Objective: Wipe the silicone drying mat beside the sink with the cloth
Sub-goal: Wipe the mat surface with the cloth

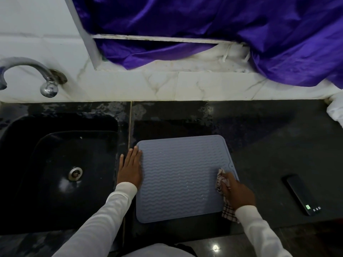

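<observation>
A grey-blue silicone drying mat (178, 175) with wavy ridges lies flat on the black counter, just right of the sink. My left hand (130, 167) rests flat with straight fingers on the mat's left edge. My right hand (236, 191) grips a bunched checked cloth (221, 180) and holds it down on the mat's right edge. One end of the cloth (229, 212) trails out under my wrist onto the counter. Small water drops dot the mat's ridges.
A black sink (55, 169) with a metal drain lies to the left, under a curved metal tap (27, 71). A dark phone (302, 194) lies on the counter (269, 145) at the right. Purple fabric (222, 25) drapes over the white tiled ledge behind.
</observation>
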